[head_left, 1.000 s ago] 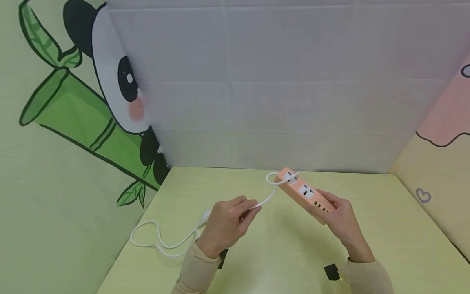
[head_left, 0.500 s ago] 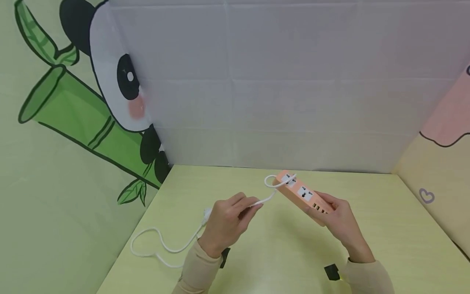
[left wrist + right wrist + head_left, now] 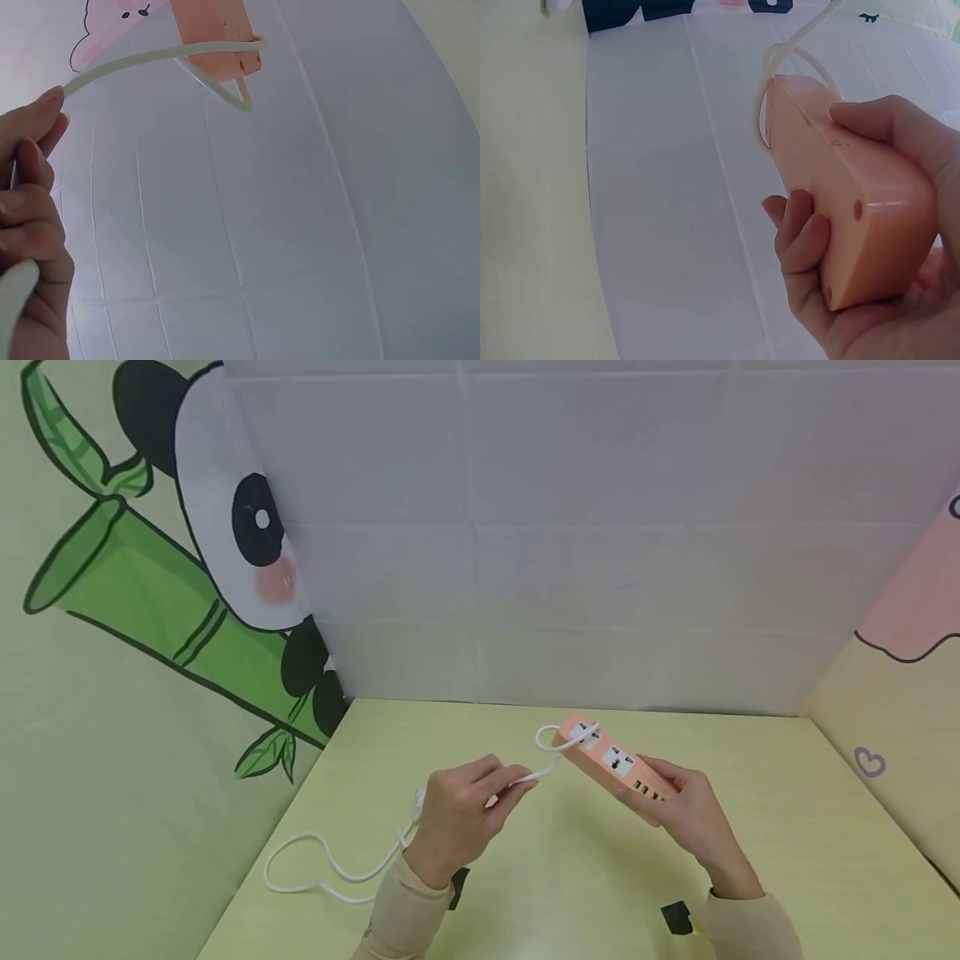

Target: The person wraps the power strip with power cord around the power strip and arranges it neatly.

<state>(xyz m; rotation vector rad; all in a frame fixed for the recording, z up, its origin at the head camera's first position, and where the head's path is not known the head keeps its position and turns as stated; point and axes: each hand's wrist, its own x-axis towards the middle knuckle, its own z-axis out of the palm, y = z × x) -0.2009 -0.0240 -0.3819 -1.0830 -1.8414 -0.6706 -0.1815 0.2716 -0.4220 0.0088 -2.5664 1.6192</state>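
My right hand point(image 3: 693, 810) grips the near end of an orange power strip point(image 3: 600, 758), tilted above the table with its sockets and USB ports showing in the head view. In the right wrist view, fingers and thumb wrap round the strip point(image 3: 840, 195). My left hand point(image 3: 465, 810) pinches the white power cord point(image 3: 542, 772) between thumb and fingertips. From there the cord loops round the strip's far end, as the left wrist view shows on the cord point(image 3: 150, 55). The white plug point(image 3: 418, 806) is partly hidden behind the left hand.
A slack length of cord point(image 3: 296, 837) lies curved on the pale yellow table point(image 3: 570, 893) at the left. Black tape patches point(image 3: 677, 918) mark the table near both forearms. A grey back wall point(image 3: 570, 568) and printed side walls enclose the table.
The strip's far end dips slightly and shifts left. The slack cord at the left has slid a little toward the near edge. Both hands keep their holds.
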